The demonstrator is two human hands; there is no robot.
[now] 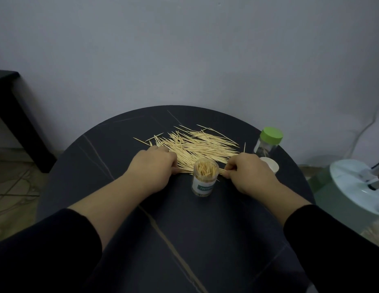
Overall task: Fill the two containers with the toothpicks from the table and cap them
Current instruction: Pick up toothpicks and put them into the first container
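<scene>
Pinching a bundle of toothpicks (185, 170) at both ends: left hand (151, 172) curled over the left end, right hand (251, 175) with thumb and fingers closed on the right end. Held low over the tabletop, crosswise, just behind the open container (205, 176). Clear plastic cylinder, upright near the table's middle, green label, uncapped, packed with toothpicks standing on end.

Beyond the hands, a loose pile of toothpicks (201, 142): pale, thin, pointed wood, fanned mostly one way, well inside the far edge. Close to the right edge, a clear jar (263, 148) under a light-green cap (271, 135), contents unclear; just in front of it a white cap (270, 164), round and matte.

Round table (163, 240), dark, smooth, pale-veined; a broad stretch of bare top between container and near edge, and another along the left side.
</scene>
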